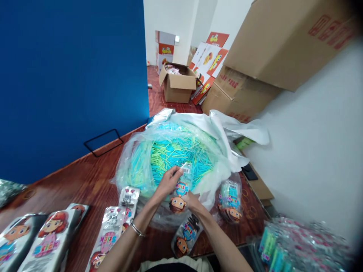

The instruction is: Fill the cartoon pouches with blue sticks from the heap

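Note:
My left hand [168, 182] pinches the top edge of a small clear printed pouch [180, 190] with a cartoon face on it. My right hand [194, 200] grips the same pouch from below and behind, mostly hidden by it. Both hands hover over the near rim of a big clear plastic bag [133, 162] full of blue and green sticks [172, 153]. A filled pouch [230, 200] stands to the right. An empty pouch [187, 234] lies under my right forearm.
More flat pouches [113, 230] lie on the wooden table [85, 181] at the left, with larger printed bags [45, 238] at the far left. A pile of filled pouches [292, 245] sits at the lower right. Cardboard boxes [178, 83] stand behind.

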Available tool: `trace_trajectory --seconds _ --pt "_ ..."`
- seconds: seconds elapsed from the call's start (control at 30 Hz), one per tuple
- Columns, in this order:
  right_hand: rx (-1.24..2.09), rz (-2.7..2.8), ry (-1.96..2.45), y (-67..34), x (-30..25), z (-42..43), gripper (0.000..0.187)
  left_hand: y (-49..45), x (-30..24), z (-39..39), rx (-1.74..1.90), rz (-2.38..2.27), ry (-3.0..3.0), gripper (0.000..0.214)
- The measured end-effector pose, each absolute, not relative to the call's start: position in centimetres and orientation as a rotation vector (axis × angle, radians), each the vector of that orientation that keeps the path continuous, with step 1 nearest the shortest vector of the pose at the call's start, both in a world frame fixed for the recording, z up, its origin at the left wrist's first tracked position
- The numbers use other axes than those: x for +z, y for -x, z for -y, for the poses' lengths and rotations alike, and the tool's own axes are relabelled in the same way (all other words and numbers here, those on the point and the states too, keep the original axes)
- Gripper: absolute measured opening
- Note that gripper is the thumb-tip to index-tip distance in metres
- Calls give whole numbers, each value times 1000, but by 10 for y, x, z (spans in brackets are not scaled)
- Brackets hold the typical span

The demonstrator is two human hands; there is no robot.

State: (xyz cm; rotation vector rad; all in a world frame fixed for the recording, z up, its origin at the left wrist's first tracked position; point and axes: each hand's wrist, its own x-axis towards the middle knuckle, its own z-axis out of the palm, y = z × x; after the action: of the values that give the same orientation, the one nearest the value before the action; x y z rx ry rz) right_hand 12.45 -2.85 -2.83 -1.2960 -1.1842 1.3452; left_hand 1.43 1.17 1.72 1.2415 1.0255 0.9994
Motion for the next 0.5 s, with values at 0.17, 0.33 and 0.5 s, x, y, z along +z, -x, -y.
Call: trace_trajectory --seconds 0.17,0.33,0.5 --pt "1081 1121 1388 -175 -36 19 29 -2 21 -20 1252 -1034 -855 26" --pt "1099 1037 1336 -198 -70 12 36 6 10 -10 1217 -1070 -690 30" --pt "1066 1085 1400 -192 -82 17 34 6 7 -1 1182 -1107 -702 29"
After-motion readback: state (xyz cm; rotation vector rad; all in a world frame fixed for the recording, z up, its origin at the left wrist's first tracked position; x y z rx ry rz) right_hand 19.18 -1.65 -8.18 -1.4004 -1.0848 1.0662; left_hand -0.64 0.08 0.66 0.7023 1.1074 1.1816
